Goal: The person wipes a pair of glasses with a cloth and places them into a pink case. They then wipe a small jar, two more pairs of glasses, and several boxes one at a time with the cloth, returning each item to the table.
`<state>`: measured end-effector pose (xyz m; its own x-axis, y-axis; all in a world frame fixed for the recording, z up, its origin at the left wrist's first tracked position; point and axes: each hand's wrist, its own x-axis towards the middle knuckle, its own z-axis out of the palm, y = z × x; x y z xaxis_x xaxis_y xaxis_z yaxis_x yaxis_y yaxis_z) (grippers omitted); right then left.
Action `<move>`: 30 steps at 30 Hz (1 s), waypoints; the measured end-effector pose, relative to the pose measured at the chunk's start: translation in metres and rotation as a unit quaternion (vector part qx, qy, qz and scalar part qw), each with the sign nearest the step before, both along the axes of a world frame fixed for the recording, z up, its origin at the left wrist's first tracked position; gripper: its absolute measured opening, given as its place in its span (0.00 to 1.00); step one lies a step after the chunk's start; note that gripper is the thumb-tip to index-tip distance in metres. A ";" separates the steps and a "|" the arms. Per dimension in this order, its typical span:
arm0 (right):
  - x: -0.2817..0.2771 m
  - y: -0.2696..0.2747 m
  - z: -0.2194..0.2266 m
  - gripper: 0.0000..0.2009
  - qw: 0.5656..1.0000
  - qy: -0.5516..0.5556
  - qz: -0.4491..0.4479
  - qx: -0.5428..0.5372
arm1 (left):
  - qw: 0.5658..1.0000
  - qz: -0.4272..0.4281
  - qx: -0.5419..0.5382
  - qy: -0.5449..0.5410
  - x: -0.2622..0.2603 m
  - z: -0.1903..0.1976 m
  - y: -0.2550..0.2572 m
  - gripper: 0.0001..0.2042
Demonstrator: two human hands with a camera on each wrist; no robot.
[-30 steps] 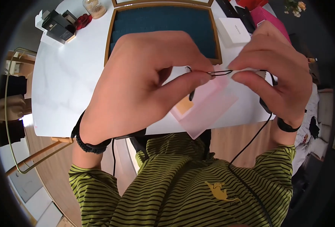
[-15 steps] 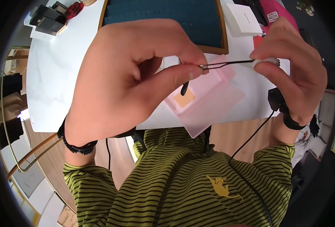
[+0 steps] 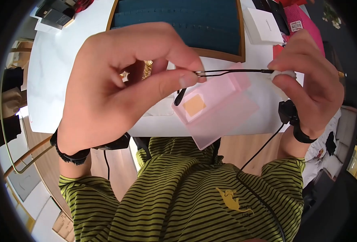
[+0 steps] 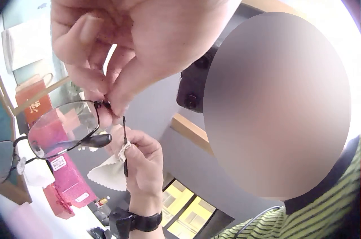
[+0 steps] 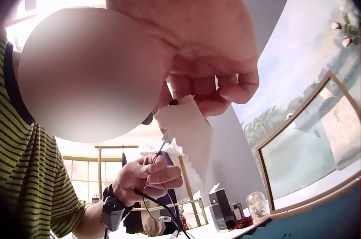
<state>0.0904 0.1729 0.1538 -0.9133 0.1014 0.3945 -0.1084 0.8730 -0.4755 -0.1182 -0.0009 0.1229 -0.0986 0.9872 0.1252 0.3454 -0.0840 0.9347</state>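
Note:
My left hand (image 3: 110,80) pinches a pair of black wire-framed eyeglasses (image 4: 65,129) near the hinge, between thumb and forefinger. One temple arm (image 3: 239,71) stretches rightward to my right hand (image 3: 311,76). The right thumb and forefinger grip a small white cleaning cloth (image 5: 189,135) round the end of that arm. In the left wrist view the cloth hangs down with a zigzag edge, and the lenses are bare. The other temple's black tip (image 3: 180,97) shows below the left fingertips. Both hands are above the table, over an open pink case (image 3: 222,115).
Behind the hands lies a wood-framed tray (image 3: 243,32) with dark teal lining. A white box (image 3: 263,26) and a pink bag (image 3: 307,26) stand at right, dark boxes (image 3: 55,14) at far left. An orange-yellow square (image 3: 194,105) lies in the pink case on the white table (image 3: 57,60).
The hands have drawn apart: the right hand with the cloth slid outward along the temple arm to its end, while the left hand shifted left in view, still pinching the eyeglasses.

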 end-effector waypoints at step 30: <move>-0.025 0.003 -0.023 0.11 0.985 0.019 0.046 -0.164 | 0.947 -0.017 0.092 -0.308 -0.007 -0.034 -0.004 0.08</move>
<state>0.0656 0.1762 0.1311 -0.9099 0.1457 0.3885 -0.2038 0.6586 -0.7243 -0.1255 -0.0048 0.0893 -0.1778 0.9581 0.2247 -0.2659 -0.2666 0.9264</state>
